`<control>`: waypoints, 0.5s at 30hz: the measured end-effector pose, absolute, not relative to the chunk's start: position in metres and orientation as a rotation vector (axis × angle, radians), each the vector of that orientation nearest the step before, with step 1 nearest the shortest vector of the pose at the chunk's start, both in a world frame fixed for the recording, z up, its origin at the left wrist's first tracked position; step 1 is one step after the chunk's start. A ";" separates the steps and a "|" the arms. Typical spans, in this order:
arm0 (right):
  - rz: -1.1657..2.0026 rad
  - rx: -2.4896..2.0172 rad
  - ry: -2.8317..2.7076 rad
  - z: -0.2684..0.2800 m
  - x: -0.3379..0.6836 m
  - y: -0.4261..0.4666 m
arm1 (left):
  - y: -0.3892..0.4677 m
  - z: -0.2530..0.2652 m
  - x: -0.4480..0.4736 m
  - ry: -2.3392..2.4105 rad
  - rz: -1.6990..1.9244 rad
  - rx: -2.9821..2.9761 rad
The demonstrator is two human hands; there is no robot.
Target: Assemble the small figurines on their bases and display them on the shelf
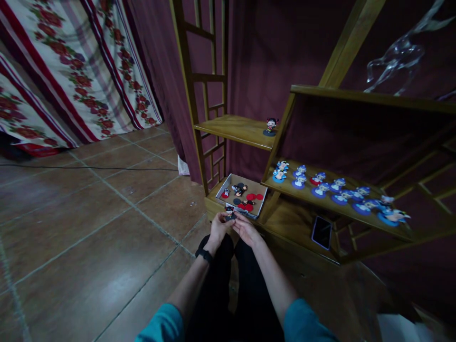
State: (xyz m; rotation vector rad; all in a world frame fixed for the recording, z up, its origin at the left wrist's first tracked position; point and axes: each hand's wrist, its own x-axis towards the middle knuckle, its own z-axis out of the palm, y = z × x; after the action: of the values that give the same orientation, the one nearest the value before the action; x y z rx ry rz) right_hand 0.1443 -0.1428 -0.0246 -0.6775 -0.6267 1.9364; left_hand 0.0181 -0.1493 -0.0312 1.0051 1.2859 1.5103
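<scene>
Between my two hands, over my knees, a small doll figurine (230, 212) with dark hair stands upright on a dark round base. My left hand (218, 227) is closed on the figurine from the left side. From the right, the fingers of my right hand (245, 229) close on the base's edge. Just beyond them, a shallow cardboard box (261, 207) holds several loose figurines, red discs and dark discs. A similar doll figurine (271, 126) on a dark base stands at the right end of the upper left shelf (231, 127).
Several blue, purple and red-based figurines (321, 189) line the middle shelf (395, 227) at right. A phone (321, 232) lies on the lower shelf. A transparent animal ornament (399, 54) stands on the top right shelf. Tiled floor (107, 228) and a floral curtain (76, 66) are at left.
</scene>
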 end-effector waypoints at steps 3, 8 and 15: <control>1.955 -0.670 -0.626 -0.027 0.144 -0.142 | -0.152 -0.027 0.020 1.312 1.492 0.985; 1.994 -0.654 -0.635 -0.028 0.148 -0.142 | -0.156 -0.020 0.024 1.332 1.498 0.980; 2.046 -0.645 -0.607 -0.025 0.152 -0.145 | -0.154 -0.022 0.029 1.411 1.540 0.996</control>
State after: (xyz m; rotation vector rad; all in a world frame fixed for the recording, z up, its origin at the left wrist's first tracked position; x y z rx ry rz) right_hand 0.1520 -0.1446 -0.0252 -0.6451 -0.6066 2.0457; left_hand 0.0293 -0.1539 -0.0219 0.9961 1.4106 1.5400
